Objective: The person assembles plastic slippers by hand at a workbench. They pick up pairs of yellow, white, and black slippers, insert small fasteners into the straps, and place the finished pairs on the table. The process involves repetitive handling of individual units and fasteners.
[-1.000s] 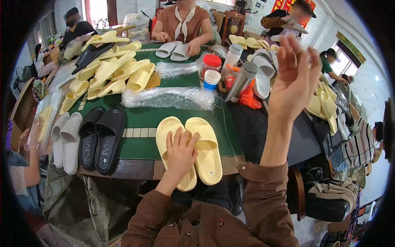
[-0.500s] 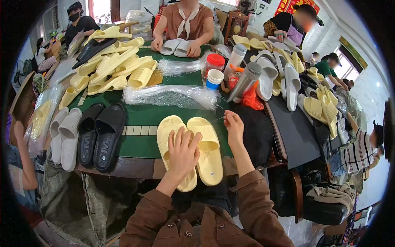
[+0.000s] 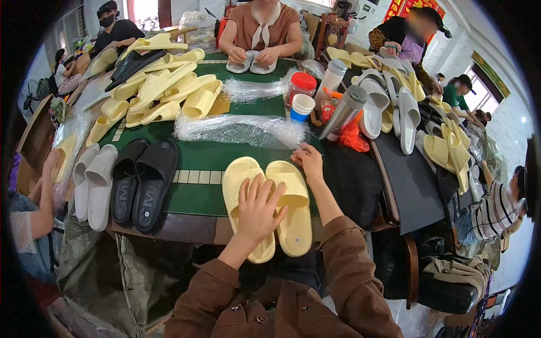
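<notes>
A pair of pale yellow slide slippers (image 3: pixel 295 225) lies side by side in front of me, heels over the table's near edge. My left hand (image 3: pixel 258 205) rests with spread fingers on the left slipper, its thumb reaching toward the right one. Just beyond the right slipper's toe, my right hand (image 3: pixel 308 161) is closed in a pinch on a thin clear plastic strand, which is hard to make out. A bundle of clear plastic strands (image 3: pixel 236 130) lies past the slippers, its right end close to my right fingertips.
Black slippers (image 3: pixel 151 186) and white slippers (image 3: pixel 100 183) stand at left. Heaped yellow slippers (image 3: pixel 163 84) lie behind them. A white-and-blue cup (image 3: pixel 302 107), a red-lidded jar (image 3: pixel 302 84) and a grey tumbler (image 3: pixel 345 111) stand at right. Across the table, a person handles grey slippers (image 3: pixel 262 67).
My right hand has moved left and farther forward, closer to the right slipper's toe and the bundle. My left hand stays on the left slipper. The person opposite has brought both hands inward.
</notes>
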Tool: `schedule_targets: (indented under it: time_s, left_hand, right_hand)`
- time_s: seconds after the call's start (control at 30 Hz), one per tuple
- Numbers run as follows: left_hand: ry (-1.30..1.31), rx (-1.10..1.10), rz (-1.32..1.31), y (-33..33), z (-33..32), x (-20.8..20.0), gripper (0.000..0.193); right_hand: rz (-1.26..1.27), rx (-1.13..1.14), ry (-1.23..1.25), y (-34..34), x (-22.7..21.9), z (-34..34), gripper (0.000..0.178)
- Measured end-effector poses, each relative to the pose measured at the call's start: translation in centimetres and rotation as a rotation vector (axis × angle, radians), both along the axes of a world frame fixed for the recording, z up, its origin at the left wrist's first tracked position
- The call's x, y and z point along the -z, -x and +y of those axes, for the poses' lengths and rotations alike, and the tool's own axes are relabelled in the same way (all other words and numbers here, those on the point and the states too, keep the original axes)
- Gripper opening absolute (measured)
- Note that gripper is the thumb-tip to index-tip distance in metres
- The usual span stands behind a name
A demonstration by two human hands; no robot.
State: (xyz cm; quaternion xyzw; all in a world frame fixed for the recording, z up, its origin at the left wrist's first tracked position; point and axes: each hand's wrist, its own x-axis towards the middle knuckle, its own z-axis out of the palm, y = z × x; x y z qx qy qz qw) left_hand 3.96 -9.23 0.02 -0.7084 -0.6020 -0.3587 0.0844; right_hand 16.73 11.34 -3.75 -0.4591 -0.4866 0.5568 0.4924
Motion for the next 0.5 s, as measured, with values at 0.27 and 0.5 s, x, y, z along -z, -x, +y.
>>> schedule_targets:
  time_s: [0.27, 0.5]
  left_hand:
    - [-0.096, 0.103, -0.551, 2.2, 0.2, -1.7, 0.034]
    - [0.301, -0.13, -0.418, 7.5, 5.7, -0.6, 0.028]
  right_hand:
    - [-0.129, 0.059, -0.216, 0.4, 0.5, -1.3, 0.017]
    - [-0.056, 0.025, -0.271, 0.1, 0.5, -1.4, 0.032]
